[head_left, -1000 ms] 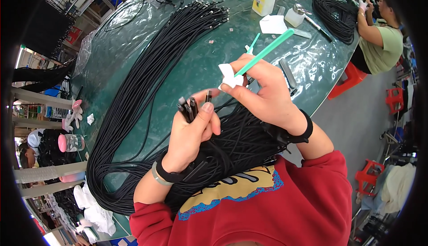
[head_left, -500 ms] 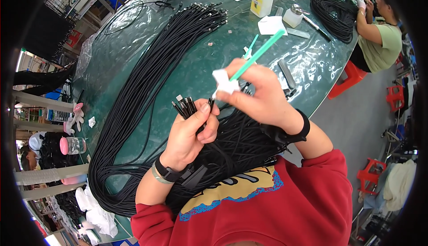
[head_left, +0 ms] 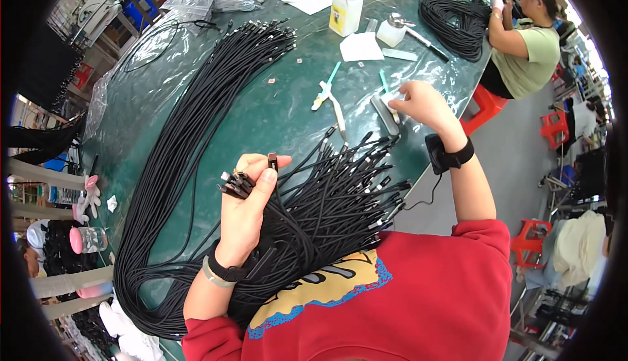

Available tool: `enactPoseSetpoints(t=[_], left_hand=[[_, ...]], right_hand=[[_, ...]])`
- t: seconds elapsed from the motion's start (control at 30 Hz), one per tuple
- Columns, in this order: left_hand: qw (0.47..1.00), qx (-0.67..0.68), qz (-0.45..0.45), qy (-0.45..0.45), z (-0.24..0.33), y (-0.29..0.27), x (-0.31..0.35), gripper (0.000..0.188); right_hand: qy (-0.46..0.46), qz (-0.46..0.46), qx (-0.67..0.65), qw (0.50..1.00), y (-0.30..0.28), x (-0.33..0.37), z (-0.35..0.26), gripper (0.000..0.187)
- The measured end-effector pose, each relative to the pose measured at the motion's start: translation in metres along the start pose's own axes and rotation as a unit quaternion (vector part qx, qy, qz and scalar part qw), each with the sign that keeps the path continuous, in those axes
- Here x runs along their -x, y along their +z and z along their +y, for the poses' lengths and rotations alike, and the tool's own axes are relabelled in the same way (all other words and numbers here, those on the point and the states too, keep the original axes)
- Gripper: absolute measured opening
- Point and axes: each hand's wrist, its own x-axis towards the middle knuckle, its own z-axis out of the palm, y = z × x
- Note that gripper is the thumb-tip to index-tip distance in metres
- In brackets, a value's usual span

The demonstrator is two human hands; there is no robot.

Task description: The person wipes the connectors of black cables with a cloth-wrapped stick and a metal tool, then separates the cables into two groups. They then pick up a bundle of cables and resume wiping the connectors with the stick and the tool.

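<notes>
My left hand is closed round several black cables, their plug ends fanned out at the fingers. One cable plug stands upright between thumb and forefinger, apart from the others. At the right, my right hand is low over the table, thumb and forefinger at the white wrapping of a green stick. A second green stick with white wrapping lies farther left. Against my body rests a heap of black cables, with plugs pointing away and to the right.
A long bundle of black cables curves along the left. Farther back are a white bottle, a smaller bottle, white paper and a pen-like tool. A grey bar lies near my right hand. A co-worker sits at right.
My right hand has moved away from the left hand, rightward and down to the table with the green stick. The left hand still grips the cables, one plug now raised. The view has shifted.
</notes>
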Motion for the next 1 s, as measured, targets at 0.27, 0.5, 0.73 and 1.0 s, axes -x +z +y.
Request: enactPoseSetpoints(t=[0.27, 0.5, 0.73, 1.0], left_hand=[[0.985, 0.139, -0.027, -0.095, 0.012, 0.001, 0.005, 0.025], [0.968, 0.225, -0.059, -0.096, 0.018, -0.001, 0.01, 0.026], [0.966, 0.226, -0.051, -0.117, 0.021, 0.0, 0.012, 0.026], [0.967, 0.22, -0.053, -0.114, 0.026, 0.004, 0.017, 0.024]], right_hand=[[-0.078, -0.132, -0.031, 0.988, 0.036, -0.013, -0.065, 0.034], [0.078, -0.284, -0.219, 0.93, 0.032, -0.028, -0.041, 0.023], [-0.002, -0.214, -0.73, 0.649, -0.002, 0.014, -0.078, 0.019], [-0.173, -0.131, -0.757, 0.616, 0.0, 0.07, -0.149, 0.017]])
